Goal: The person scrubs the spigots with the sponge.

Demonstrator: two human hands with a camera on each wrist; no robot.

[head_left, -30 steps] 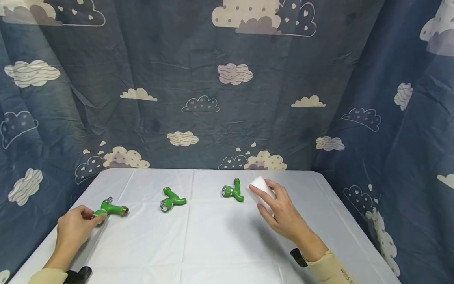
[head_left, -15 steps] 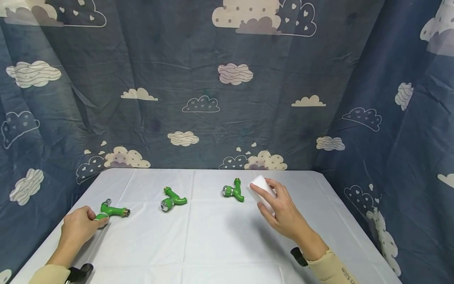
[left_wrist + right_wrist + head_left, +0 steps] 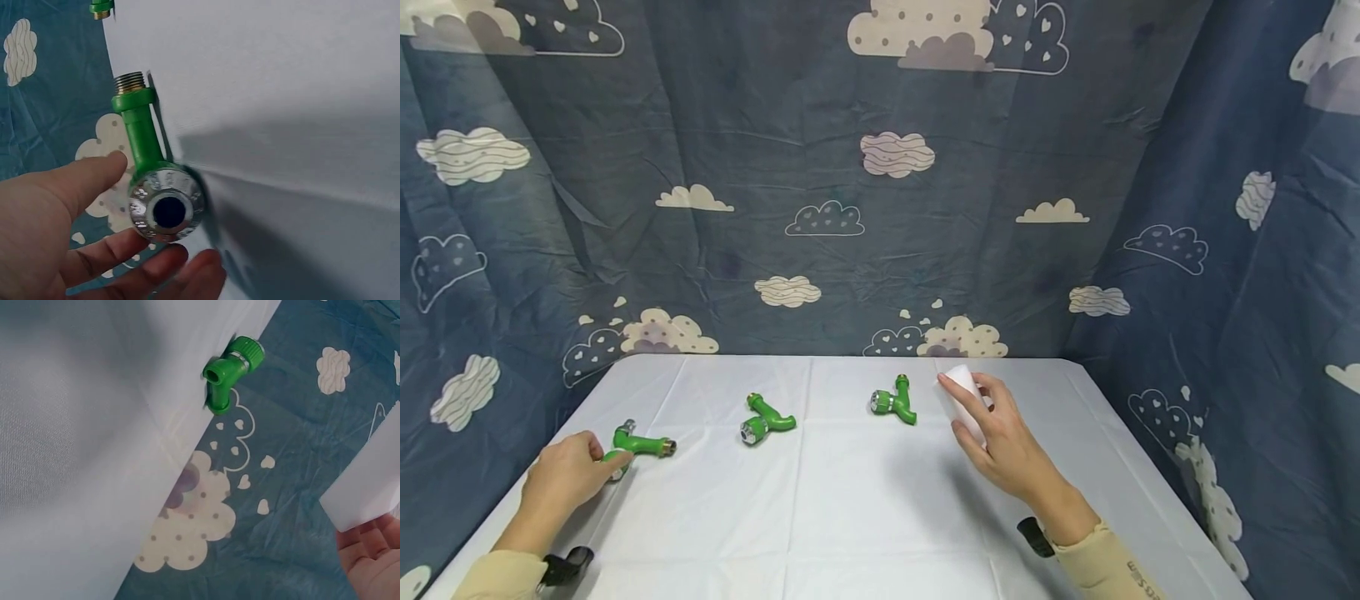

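Observation:
At the left of the head view, my left hand (image 3: 561, 475) has its thumb and index finger about the knob end of a green tap (image 3: 651, 447) lying on the white-covered table. The left wrist view shows the tap's chrome-faced knob (image 3: 167, 209) between thumb and fingers, with the threaded brass end pointing away; the other fingers are loosely bent. My right hand (image 3: 1011, 442) holds a white rectangular block (image 3: 964, 398) above the table, and in the right wrist view fingers (image 3: 375, 550) lie beneath the block (image 3: 369, 481). A green tap (image 3: 897, 400) lies just left of the right hand.
Another green tap (image 3: 766, 419) lies left of centre. A white cloth with fold lines covers the table (image 3: 835, 517). Behind and beside it hangs a dark blue curtain (image 3: 745, 108) with a cloud print.
The white block has turned slightly and shifted a little right with my right hand. My left hand stays at the tap, with only slight movement. The taps have not visibly moved.

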